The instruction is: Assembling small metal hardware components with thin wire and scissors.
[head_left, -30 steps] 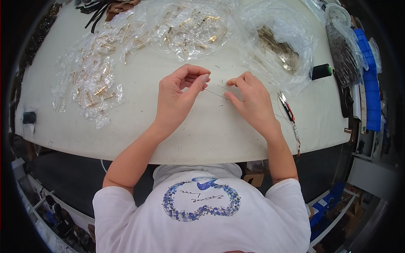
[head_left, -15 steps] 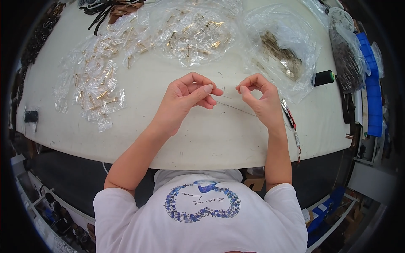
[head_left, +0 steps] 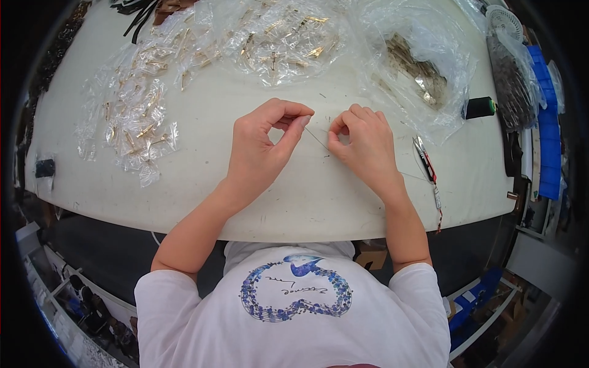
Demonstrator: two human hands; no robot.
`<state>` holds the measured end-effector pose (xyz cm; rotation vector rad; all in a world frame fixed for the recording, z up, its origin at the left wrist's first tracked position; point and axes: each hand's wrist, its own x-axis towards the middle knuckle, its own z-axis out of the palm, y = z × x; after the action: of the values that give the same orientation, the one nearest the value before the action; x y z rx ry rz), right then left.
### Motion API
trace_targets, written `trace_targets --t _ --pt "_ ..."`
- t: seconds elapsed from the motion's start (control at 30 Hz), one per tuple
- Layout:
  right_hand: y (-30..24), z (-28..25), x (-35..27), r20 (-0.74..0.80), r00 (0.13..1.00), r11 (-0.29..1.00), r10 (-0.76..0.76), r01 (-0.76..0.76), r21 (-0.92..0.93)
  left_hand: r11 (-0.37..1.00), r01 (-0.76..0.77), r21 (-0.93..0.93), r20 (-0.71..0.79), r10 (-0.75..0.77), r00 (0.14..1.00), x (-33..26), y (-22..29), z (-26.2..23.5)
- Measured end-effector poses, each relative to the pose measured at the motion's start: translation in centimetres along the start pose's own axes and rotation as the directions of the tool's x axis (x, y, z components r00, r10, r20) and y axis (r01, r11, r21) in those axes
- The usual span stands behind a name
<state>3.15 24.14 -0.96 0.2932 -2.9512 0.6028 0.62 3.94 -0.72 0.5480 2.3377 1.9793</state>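
Observation:
My left hand is closed in a pinch, thumb against forefinger, over the middle of the table. A fine dark thread runs from its fingertips down toward my right hand. Just to the right, my right hand has thumb and fingers drawn together at the thread; the exact grip is too small to make out. A fine line of thread shows again beside the right wrist. Thread snips with red and black handles lie to the right of that hand, a striped cord trailing toward the table edge.
Clear bags of small gold-coloured metal parts spread over the left, with another bagged heap at the back. A plastic bag of flat metallic pieces and a dark thread spool sit back right. Blue bins line the right side.
My hands have come closer together. The left fingers have straightened into a tighter pinch, and the right hand has moved left and turned palm down.

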Motion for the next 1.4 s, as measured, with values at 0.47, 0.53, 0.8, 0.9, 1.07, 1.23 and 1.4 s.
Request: trace_targets --t 0.47,0.53,0.8,0.9,1.07,1.23,1.4 --pt "-1.4 -1.2 -0.5 -0.092 0.969 0.57 0.228 -0.056 0.819 0.761 0.472 -0.444 0.326 -0.354 0.877 0.4 -0.2 -0.6" --pt "-1.3 -1.2 -0.6 -0.145 0.973 0.655 0.18 -0.009 0.756 0.752 0.497 -0.433 0.352 -0.366 0.861 0.5 0.0 -0.7" --pt "-1.8 -0.7 -0.6 -0.301 0.95 0.861 -0.076 0.215 0.46 0.701 0.559 -0.443 0.413 -0.394 0.821 0.4 -0.4 -0.8" --pt "-1.5 -0.6 -0.6 -0.331 0.934 0.889 -0.136 0.262 0.375 0.678 0.589 -0.44 0.433 -0.415 0.801 0.5 -0.2 -0.8" --pt "-1.7 0.1 -0.6 -0.299 0.954 0.83 -0.024 0.186 0.525 0.71 0.542 -0.451 0.38 -0.397 0.836 0.2 0.2 -0.4" --pt "-1.9 0.3 -0.7 -0.273 0.961 0.791 0.031 0.144 0.594 0.759 0.481 -0.44 0.293 -0.385 0.875 -0.3 -0.2 0.1" --pt "-1.3 0.0 -0.8 -0.216 0.968 0.679 0.125 0.075 0.73 0.889 0.346 -0.3 0.162 -0.31 0.937 -0.5 0.2 0.4"
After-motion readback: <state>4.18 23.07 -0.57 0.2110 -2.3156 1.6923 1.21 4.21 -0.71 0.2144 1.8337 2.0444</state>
